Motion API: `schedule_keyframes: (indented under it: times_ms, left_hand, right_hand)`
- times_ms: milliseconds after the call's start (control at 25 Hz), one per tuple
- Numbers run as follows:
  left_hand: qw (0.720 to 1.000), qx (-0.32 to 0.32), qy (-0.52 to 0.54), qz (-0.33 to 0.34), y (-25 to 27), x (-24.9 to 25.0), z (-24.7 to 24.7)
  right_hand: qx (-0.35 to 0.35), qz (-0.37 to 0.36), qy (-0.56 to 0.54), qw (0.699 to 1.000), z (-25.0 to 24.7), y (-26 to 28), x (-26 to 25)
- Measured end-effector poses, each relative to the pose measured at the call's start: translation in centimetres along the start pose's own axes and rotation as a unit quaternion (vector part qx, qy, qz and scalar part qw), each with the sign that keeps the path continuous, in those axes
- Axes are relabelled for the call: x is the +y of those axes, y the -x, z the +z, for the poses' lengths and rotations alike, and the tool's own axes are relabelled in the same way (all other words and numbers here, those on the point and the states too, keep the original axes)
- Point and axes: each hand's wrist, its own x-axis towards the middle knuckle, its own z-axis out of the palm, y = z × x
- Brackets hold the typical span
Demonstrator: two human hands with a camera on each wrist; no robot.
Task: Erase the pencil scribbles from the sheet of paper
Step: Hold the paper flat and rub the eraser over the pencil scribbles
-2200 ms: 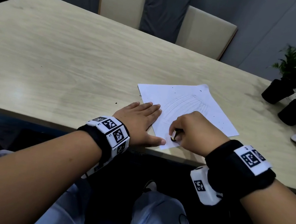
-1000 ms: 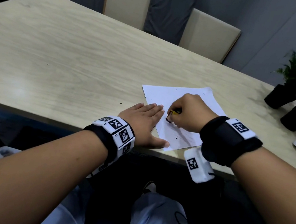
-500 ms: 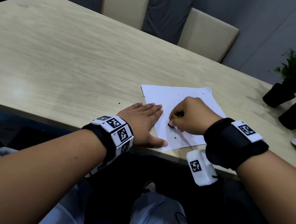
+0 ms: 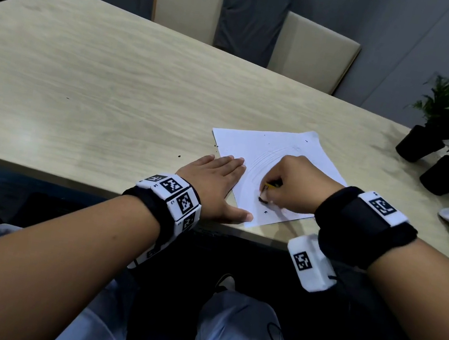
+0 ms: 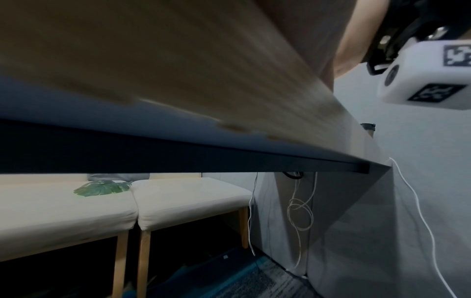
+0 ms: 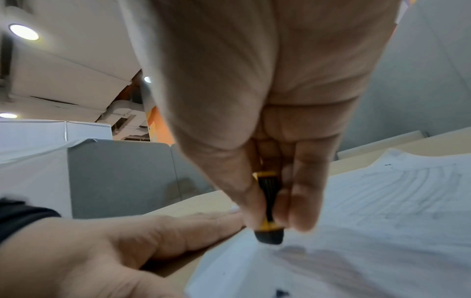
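Sheet of paper [image 4: 273, 151] lies flat on the desk [image 4: 100, 76] near its front edge, slightly skewed, one corner close to the edge. Left hand [image 4: 212, 182] lies flat, fingers straight, pinning the sheet's left margin, thumb along the desk's front edge. Right hand [image 4: 294, 185] pinches a yellow-and-black eraser [image 6: 269, 211], thumb and fingers [image 6: 303, 201] curled tight round its barrel, dark tip down, touching the paper or just above it near the sheet's near-left part.

Progress: partway, judged. Faint curved pencil scribbles [image 6: 407, 191] remain in arcs across the middle and far part of the sheet, seen in both head and right wrist views. A grey smudge [image 6: 318, 256] sits just beside the tip, looks like half-rubbed graphite. Dark eraser crumbs [image 4: 264, 200] lie on the paper by the tip, a few more on the desk left of the sheet, so rubbing has clearly been done. The near strip looks mostly clean.

Left to do, likely: the smudge, then the arcs farther up; brushing crumbs off. Left wrist view shows only the desk edge and underside.
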Motion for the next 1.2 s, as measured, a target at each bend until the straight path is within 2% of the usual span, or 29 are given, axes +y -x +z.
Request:
schedule_keyframes:
  times_ms: [80,160,320,480,520,640,680,800,1000,1160,1200]
  left_hand:
    - [1.000,0.002,-0.001,-0.001,0.0,-0.1,0.1]
    - [1.000,0.000,-0.002,-0.001,0.0,0.0,0.1]
    - [1.000,0.001,0.001,-0.002,0.1,0.0,0.1]
    - [1.000,0.002,-0.003,-0.002,0.0,0.0,0.1]
    - [1.000,0.000,-0.003,-0.001,0.0,-0.1,0.1]
    - [1.000,0.002,-0.004,0.002,0.0,-0.1,0.1]
    - [1.000,0.005,-0.004,0.003,0.0,-0.1,0.1]
    - [1.000,0.008,-0.006,0.003,-0.1,0.0,0.2]
    - [1.000,0.009,-0.008,-0.002,0.0,0.0,0.2]
    - [1.000,0.013,-0.003,0.004,-0.1,-0.1,0.2]
    - [1.000,0.013,-0.001,0.005,0.0,0.0,0.1]
  right_hand:
    - [0.061,-0.008,-0.009,0.998,0.1,-1.5,-0.6]
    - [0.066,-0.010,-0.011,0.998,0.4,-2.4,-1.0]
    - [0.020,-0.001,0.000,1.000,0.6,-0.7,-0.2]
    - [-0.067,0.017,0.008,0.998,-0.4,1.8,0.3]
    - [-0.060,0.017,0.006,0.998,-0.5,1.6,0.1]
    - [0.034,-0.014,-0.013,0.999,-0.2,-0.4,-1.2]
    - [0.046,-0.022,-0.014,0.999,0.0,-0.9,-1.8]
    - [0.020,-0.025,-0.002,0.999,0.2,-0.8,-2.6]
    - [-0.070,-0.030,0.011,0.997,-0.2,2.0,-1.8]
    - [0.033,-0.037,-0.013,0.999,-0.2,-0.4,-2.6]
    - [0.041,-0.038,-0.010,0.998,0.1,-0.8,-2.8]
